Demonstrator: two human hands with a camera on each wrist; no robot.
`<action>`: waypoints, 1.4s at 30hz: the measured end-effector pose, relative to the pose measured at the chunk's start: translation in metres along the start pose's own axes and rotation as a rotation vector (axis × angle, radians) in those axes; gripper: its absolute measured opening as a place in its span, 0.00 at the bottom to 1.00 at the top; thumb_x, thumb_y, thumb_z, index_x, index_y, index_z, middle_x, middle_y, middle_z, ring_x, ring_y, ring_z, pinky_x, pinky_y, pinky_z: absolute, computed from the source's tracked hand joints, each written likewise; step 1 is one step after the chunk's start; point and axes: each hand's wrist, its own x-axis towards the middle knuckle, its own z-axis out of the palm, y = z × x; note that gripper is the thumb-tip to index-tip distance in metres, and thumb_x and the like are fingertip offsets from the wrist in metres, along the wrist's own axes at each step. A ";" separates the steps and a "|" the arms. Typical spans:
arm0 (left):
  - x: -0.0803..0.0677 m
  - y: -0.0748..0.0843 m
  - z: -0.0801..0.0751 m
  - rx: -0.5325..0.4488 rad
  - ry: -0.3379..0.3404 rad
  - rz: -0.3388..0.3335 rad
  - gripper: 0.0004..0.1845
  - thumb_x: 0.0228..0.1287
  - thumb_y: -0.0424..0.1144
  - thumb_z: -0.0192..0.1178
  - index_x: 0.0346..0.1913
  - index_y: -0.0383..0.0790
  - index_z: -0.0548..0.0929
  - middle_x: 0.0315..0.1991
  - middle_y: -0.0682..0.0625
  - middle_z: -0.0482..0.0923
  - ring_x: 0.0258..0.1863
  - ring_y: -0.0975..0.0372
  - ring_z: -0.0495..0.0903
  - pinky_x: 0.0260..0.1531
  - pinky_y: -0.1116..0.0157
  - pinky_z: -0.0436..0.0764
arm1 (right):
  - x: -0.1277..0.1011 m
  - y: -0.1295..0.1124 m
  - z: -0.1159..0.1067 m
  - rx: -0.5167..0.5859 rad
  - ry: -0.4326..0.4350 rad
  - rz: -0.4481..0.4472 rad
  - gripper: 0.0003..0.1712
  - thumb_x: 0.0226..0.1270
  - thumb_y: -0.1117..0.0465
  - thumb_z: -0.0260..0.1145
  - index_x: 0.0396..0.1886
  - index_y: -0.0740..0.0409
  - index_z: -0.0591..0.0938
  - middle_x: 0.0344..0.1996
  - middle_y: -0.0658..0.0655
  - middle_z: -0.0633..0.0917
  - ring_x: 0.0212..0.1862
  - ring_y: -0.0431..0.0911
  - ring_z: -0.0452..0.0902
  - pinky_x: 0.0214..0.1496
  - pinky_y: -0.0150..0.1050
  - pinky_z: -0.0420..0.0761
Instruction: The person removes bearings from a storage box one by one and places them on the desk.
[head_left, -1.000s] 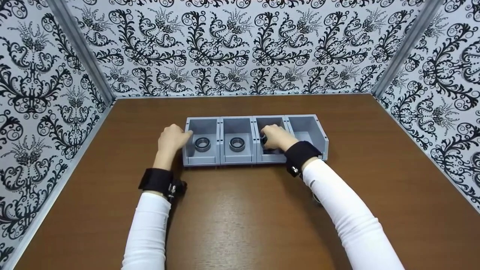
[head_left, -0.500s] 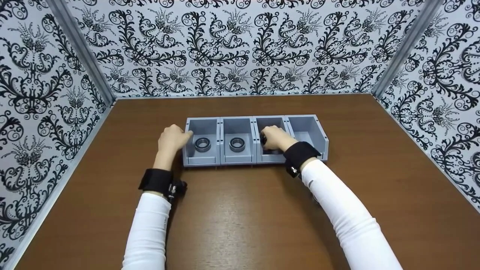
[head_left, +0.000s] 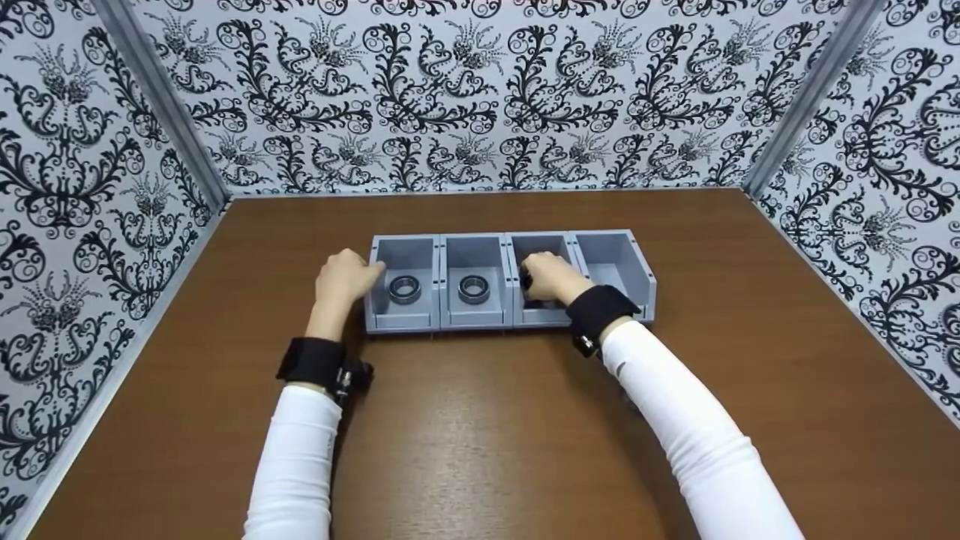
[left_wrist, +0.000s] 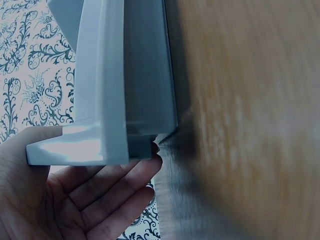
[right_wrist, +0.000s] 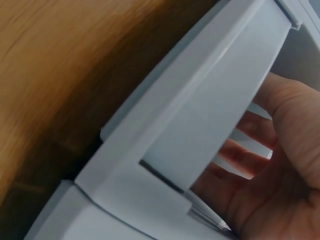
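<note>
Head view: both hands at the gray bin row (head_left: 474, 319), ring-shaped bearings in its compartments

Left hand (head_left: 345, 279) grips the left end of the bin row, thumb over the side wall's rim, fingers at its outer face; right hand (head_left: 553, 276) reaches into the third compartment from the left, where a mostly hidden dark object (head_left: 527, 280) shows beside its fingers; the bin row's front wall conceals the right fingertips in the right wrist view, so whether they grasp the object cannot be told; first bearing (head_left: 405, 298) lies flat in the bin row's leftmost compartment, second bearing (head_left: 474, 298) flat in the compartment next to it
</note>
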 end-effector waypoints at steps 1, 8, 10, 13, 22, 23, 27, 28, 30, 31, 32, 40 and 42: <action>0.000 0.000 0.000 -0.001 0.001 0.002 0.24 0.69 0.55 0.55 0.32 0.36 0.85 0.55 0.30 0.84 0.53 0.37 0.84 0.51 0.41 0.82 | 0.000 0.000 0.000 0.001 0.000 -0.002 0.14 0.56 0.65 0.70 0.41 0.67 0.85 0.46 0.68 0.88 0.51 0.64 0.84 0.56 0.58 0.82; 0.000 0.000 -0.001 -0.003 0.001 0.009 0.23 0.70 0.54 0.55 0.25 0.39 0.79 0.51 0.31 0.86 0.51 0.37 0.85 0.50 0.41 0.82 | -0.002 -0.001 -0.001 0.006 0.011 -0.017 0.10 0.56 0.66 0.71 0.37 0.67 0.85 0.43 0.67 0.89 0.47 0.62 0.85 0.53 0.57 0.83; 0.000 0.000 -0.001 -0.003 -0.002 0.009 0.23 0.70 0.54 0.55 0.23 0.40 0.77 0.50 0.32 0.86 0.50 0.38 0.85 0.49 0.42 0.82 | -0.002 -0.001 -0.001 0.008 0.012 -0.015 0.10 0.55 0.66 0.71 0.36 0.66 0.85 0.43 0.67 0.89 0.46 0.62 0.86 0.52 0.56 0.83; 0.000 0.000 -0.001 -0.003 -0.002 0.007 0.23 0.70 0.54 0.55 0.22 0.41 0.75 0.49 0.32 0.86 0.49 0.38 0.85 0.49 0.42 0.82 | -0.001 -0.001 0.000 0.010 0.008 -0.008 0.10 0.55 0.66 0.70 0.37 0.66 0.85 0.43 0.67 0.89 0.46 0.62 0.86 0.52 0.56 0.84; 0.000 -0.001 0.000 -0.009 0.007 0.012 0.23 0.68 0.54 0.56 0.21 0.42 0.74 0.49 0.31 0.86 0.49 0.38 0.85 0.49 0.42 0.82 | -0.002 -0.002 0.000 0.003 0.015 -0.008 0.09 0.54 0.67 0.70 0.35 0.66 0.84 0.43 0.67 0.88 0.46 0.62 0.85 0.51 0.57 0.83; 0.000 -0.001 0.000 -0.009 0.008 0.012 0.23 0.68 0.54 0.56 0.21 0.42 0.74 0.50 0.31 0.86 0.50 0.37 0.85 0.49 0.42 0.82 | -0.002 -0.002 0.000 -0.001 0.017 -0.011 0.09 0.54 0.67 0.70 0.35 0.66 0.84 0.43 0.68 0.88 0.46 0.63 0.85 0.51 0.57 0.83; 0.000 -0.001 0.001 -0.007 0.010 0.011 0.22 0.68 0.54 0.56 0.21 0.42 0.75 0.51 0.31 0.86 0.50 0.37 0.85 0.48 0.41 0.82 | -0.002 -0.001 0.001 -0.012 0.023 -0.023 0.09 0.54 0.67 0.71 0.36 0.66 0.83 0.44 0.68 0.87 0.48 0.63 0.84 0.53 0.57 0.83; -0.001 -0.001 0.001 -0.005 0.010 0.011 0.23 0.68 0.54 0.56 0.21 0.43 0.75 0.50 0.31 0.86 0.50 0.37 0.85 0.48 0.42 0.82 | -0.002 -0.001 0.001 -0.013 0.024 -0.026 0.10 0.54 0.67 0.71 0.36 0.66 0.83 0.44 0.68 0.87 0.48 0.63 0.84 0.53 0.57 0.83; -0.001 -0.001 0.001 -0.002 0.006 0.009 0.23 0.68 0.54 0.55 0.19 0.44 0.72 0.47 0.32 0.87 0.48 0.38 0.86 0.47 0.43 0.82 | -0.003 -0.001 0.000 -0.015 0.022 -0.024 0.10 0.54 0.67 0.71 0.36 0.66 0.82 0.45 0.68 0.87 0.48 0.63 0.84 0.53 0.56 0.83; -0.001 -0.001 0.001 -0.001 0.007 0.010 0.23 0.67 0.54 0.55 0.18 0.44 0.71 0.45 0.32 0.87 0.47 0.38 0.86 0.46 0.43 0.82 | -0.003 -0.001 0.000 -0.017 0.025 -0.025 0.10 0.54 0.67 0.71 0.36 0.66 0.82 0.45 0.68 0.87 0.48 0.63 0.84 0.52 0.56 0.83; -0.001 -0.001 0.001 0.000 0.010 0.010 0.24 0.67 0.54 0.55 0.17 0.45 0.70 0.44 0.33 0.87 0.46 0.39 0.86 0.45 0.43 0.82 | -0.004 -0.001 0.000 -0.018 0.026 -0.023 0.10 0.54 0.67 0.71 0.36 0.66 0.82 0.45 0.68 0.87 0.49 0.63 0.84 0.52 0.56 0.83; 0.000 -0.001 0.001 -0.001 0.016 0.009 0.23 0.65 0.54 0.55 0.17 0.45 0.70 0.47 0.32 0.87 0.47 0.39 0.86 0.46 0.43 0.82 | -0.006 -0.001 -0.004 -0.018 0.047 -0.050 0.12 0.52 0.66 0.71 0.37 0.66 0.85 0.43 0.67 0.87 0.47 0.62 0.84 0.51 0.56 0.83; 0.000 0.000 0.000 -0.002 0.016 0.009 0.22 0.65 0.54 0.55 0.18 0.43 0.73 0.48 0.31 0.87 0.48 0.38 0.86 0.47 0.43 0.82 | -0.006 0.000 -0.005 -0.017 0.046 -0.059 0.12 0.51 0.66 0.70 0.37 0.66 0.85 0.42 0.66 0.87 0.46 0.61 0.84 0.51 0.56 0.83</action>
